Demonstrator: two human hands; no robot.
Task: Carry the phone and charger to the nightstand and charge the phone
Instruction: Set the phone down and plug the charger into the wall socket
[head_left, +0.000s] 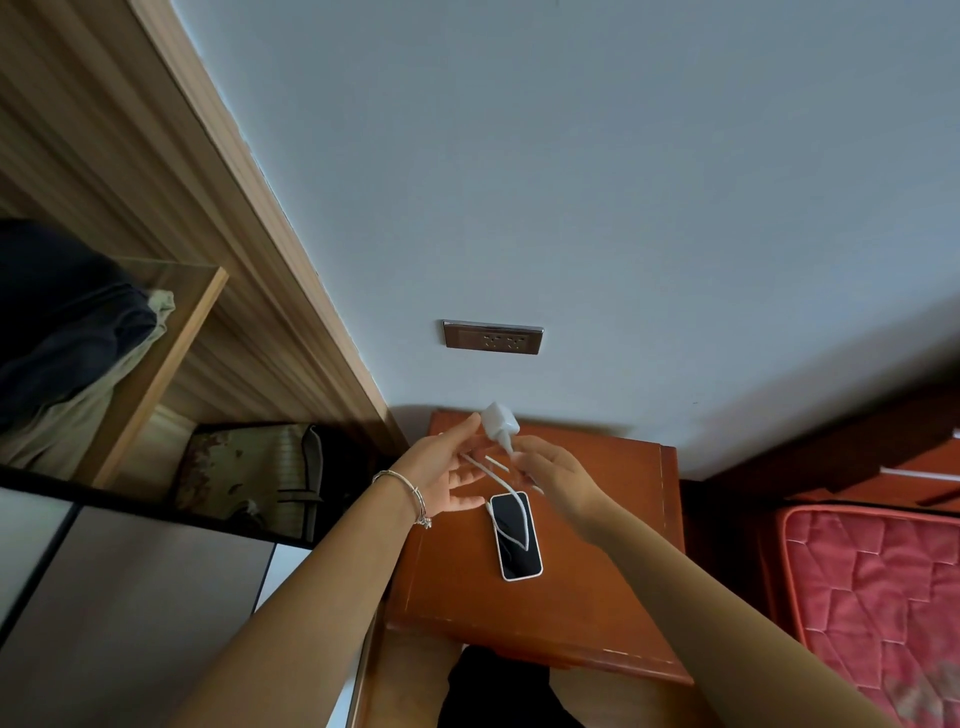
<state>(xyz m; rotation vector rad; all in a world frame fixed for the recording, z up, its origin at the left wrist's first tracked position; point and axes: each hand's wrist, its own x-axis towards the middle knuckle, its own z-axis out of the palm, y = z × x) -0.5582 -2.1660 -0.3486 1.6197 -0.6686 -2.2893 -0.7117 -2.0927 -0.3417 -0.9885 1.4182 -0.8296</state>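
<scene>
While lying face-up on the nightstand (597, 597), one phone (515, 536) with a dark, unlit screen and a pale rim; long axis running near to far, far end tipped slightly left, toward the wall. One white charger (498, 422) held up over the far part of the nightstand, just beyond the phone, blurred, with its cable end pointing down and near. One white cable (511, 512) trailing from the charger between both hands and looping onto the phone's screen, touching it. Left hand (445, 475), fingers spread partly open, fingertips against the charger's left side and the cable crossing the palm; whether firmly gripped or merely steadied, cannot tell. Right hand (558, 475) closed in a pinch on the cable just under the charger. One bracelet (410, 496) on the left wrist. One wall socket (492, 338) with a metallic plate on the pale wall, above and well apart from the charger, nothing plugged in. Red quilted mattress (878, 597) at right; wooden wardrobe (208, 218) at left with folded clothes (78, 338) on one shelf. No brand, label or writing readable anywhere.
</scene>
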